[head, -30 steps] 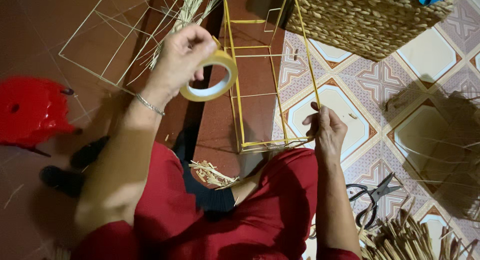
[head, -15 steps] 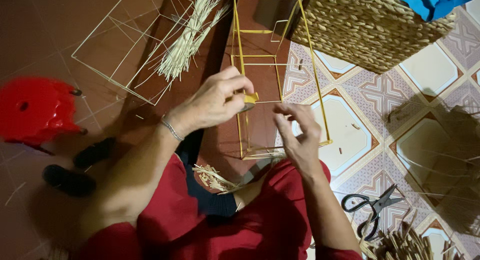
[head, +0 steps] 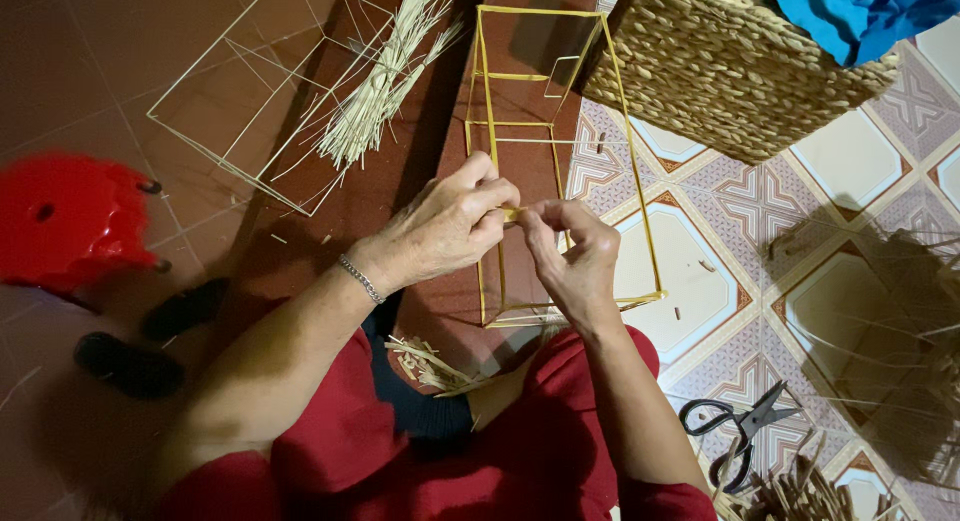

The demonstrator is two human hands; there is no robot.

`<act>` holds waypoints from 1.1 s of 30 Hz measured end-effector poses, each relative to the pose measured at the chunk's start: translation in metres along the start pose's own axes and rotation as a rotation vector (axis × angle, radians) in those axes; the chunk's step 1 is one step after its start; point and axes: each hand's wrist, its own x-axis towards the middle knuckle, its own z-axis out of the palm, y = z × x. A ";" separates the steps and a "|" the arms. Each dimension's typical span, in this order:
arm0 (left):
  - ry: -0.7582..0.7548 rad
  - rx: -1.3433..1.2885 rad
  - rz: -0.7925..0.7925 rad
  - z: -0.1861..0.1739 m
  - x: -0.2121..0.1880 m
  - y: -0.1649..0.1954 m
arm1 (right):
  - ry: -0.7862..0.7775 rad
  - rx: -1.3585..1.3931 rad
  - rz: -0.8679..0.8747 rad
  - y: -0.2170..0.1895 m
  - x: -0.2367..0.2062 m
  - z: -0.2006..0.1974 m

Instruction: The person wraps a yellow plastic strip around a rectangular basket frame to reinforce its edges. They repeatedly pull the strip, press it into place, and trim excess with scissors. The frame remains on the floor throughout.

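Observation:
My left hand [head: 450,226] is closed around a roll of yellow tape [head: 510,214]; only a small yellow bit shows between the fingers. My right hand [head: 570,256] meets it fingertip to fingertip and pinches the tape's loose end. Both hands hover over the left long rod of a box-shaped wire frame wrapped in yellow tape [head: 640,211], which lies on the floor in front of my knees. A thin bracelet sits on my left wrist.
A bare wire frame [head: 230,111] and a straw bundle [head: 385,81] lie at upper left. A woven basket [head: 720,71] with blue cloth [head: 860,16] stands upper right. Black scissors [head: 735,431] and loose straw [head: 800,491] are lower right, a red stool [head: 60,221] and black sandals [head: 130,366] left.
My left hand came down from up high with the tape roll to the yellow frame. My right hand left the frame's near corner and joined it at the rod.

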 end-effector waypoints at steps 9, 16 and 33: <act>-0.368 -0.162 -0.398 -0.030 0.000 -0.017 | -0.074 0.177 0.189 0.038 0.014 -0.001; -0.458 -0.429 -0.339 -0.053 -0.005 -0.060 | -0.120 0.294 0.255 0.064 0.035 -0.020; -0.160 0.411 -0.584 0.001 0.077 -0.103 | 0.042 -0.232 0.067 0.130 0.105 -0.072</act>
